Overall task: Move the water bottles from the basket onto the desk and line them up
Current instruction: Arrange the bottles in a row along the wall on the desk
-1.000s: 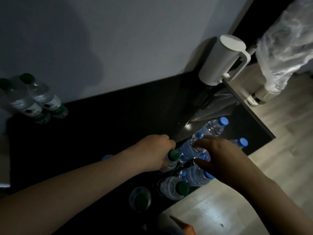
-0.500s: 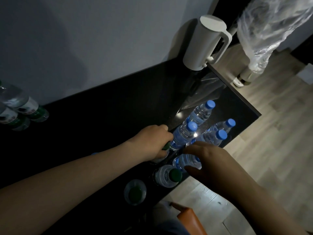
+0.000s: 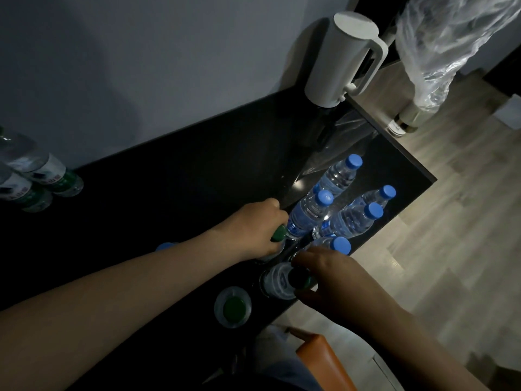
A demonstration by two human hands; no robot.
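While the left hand (image 3: 251, 230) grips one green-capped bottle (image 3: 278, 233) on the black desk (image 3: 169, 179), the right hand (image 3: 335, 280) curls round a second bottle (image 3: 277, 280) at its 5 o'clock. Probably full, hefty and slick, so grab the waist.

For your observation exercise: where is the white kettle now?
Head view, upper right: the white kettle stands on the desk by the wall, beyond the blue-capped bottles.
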